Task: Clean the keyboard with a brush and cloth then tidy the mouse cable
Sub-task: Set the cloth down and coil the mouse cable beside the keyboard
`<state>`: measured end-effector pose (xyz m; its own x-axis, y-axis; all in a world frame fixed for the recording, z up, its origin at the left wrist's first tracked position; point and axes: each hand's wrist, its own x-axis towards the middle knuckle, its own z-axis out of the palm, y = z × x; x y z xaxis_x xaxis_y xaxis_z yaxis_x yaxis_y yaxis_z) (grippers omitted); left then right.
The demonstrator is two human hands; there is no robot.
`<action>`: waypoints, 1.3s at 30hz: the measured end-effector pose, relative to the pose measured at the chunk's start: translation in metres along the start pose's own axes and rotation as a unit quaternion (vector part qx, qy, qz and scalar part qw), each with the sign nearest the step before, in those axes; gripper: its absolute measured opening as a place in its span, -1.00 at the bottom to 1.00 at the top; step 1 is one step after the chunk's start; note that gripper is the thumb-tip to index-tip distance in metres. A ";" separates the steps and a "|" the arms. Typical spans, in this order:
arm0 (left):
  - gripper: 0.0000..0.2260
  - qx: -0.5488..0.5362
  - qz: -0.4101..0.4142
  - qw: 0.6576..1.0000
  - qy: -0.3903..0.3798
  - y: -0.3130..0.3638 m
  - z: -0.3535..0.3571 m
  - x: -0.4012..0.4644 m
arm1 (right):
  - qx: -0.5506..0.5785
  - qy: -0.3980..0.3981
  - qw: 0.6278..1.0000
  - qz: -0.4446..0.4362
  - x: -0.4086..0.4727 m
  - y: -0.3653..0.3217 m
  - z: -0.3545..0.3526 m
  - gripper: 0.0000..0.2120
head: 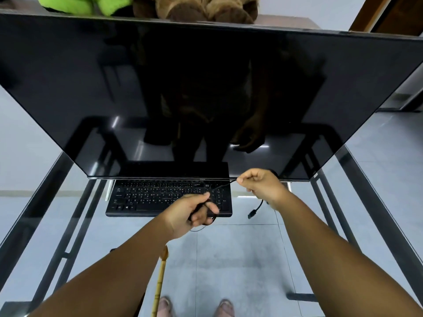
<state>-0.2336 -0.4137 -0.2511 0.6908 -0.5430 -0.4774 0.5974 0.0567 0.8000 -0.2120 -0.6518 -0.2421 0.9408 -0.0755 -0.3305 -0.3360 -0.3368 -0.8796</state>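
The keyboard [168,197] lies on the glass surface [297,202], just before the foot of the monitor [206,88], which stands behind it and spans most of the surface. Two soft toys [146,5] sit behind the monitor's top edge. The left hand [192,213] is over the keyboard's right end; the right hand [263,186] is to its right, beyond the keyboard's edge. The cable [225,184] runs between them, its plug [251,213] hanging below the right hand. A stick [160,280] lies below the left forearm.
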 end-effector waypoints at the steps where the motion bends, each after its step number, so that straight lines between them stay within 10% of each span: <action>1: -0.64 -0.038 0.012 0.999 0.011 0.002 -0.001 -0.001 | -0.004 -0.005 1.000 0.011 0.000 0.004 0.002 -0.93; 10: -0.72 -0.196 0.069 0.972 0.105 0.013 -0.010 -0.002 | -0.053 -0.103 0.991 0.063 -0.008 0.019 0.004 -0.87; 16: -0.73 -0.060 0.065 0.978 0.187 0.019 -0.009 0.000 | -0.156 -0.135 0.977 0.046 -0.010 0.024 -0.001 -0.74; 27: -0.82 -0.015 0.060 0.992 0.111 0.018 -0.005 0.003 | 0.202 0.045 0.978 0.014 -0.010 0.020 0.012 -0.94; 39: -0.83 0.023 0.043 0.997 0.061 0.023 -0.004 0.002 | 0.323 -0.046 0.939 0.109 -0.015 0.008 0.031 -0.90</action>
<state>-0.2168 -0.4098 -0.2354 0.7846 -0.4319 -0.4449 0.5164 0.0579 0.8544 -0.2303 -0.6244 -0.2544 0.8489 0.0156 -0.5283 -0.5049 0.3196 -0.8018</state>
